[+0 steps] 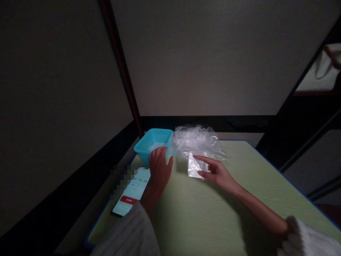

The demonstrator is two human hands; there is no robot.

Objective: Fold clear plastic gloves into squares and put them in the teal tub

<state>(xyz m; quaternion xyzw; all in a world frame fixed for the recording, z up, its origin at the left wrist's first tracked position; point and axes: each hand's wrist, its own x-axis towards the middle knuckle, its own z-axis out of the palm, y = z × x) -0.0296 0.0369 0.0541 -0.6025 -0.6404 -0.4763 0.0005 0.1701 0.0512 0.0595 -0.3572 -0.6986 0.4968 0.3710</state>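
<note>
My right hand (213, 172) grips a small, flat, squarish packet (194, 166) wrapped in shiny clear plastic, thumb and fingers on its right side, above the table. My left hand (160, 165) is at the near right corner of a turquoise plastic basket (146, 155), its thumb apart from the fingers and nothing visible in it. The fingertips overlap the basket's rim; whether they touch it I cannot tell. Something pale lies inside the basket. Behind the packet, a heap of crumpled clear plastic bags (195, 139) rests beside the basket.
A phone (135, 188) showing a running timer lies left of my left forearm. The light green table (199, 220) has a blue edge. A pale wall panel (202, 71) stands behind it, and a white bag (319, 71) sits at the far right.
</note>
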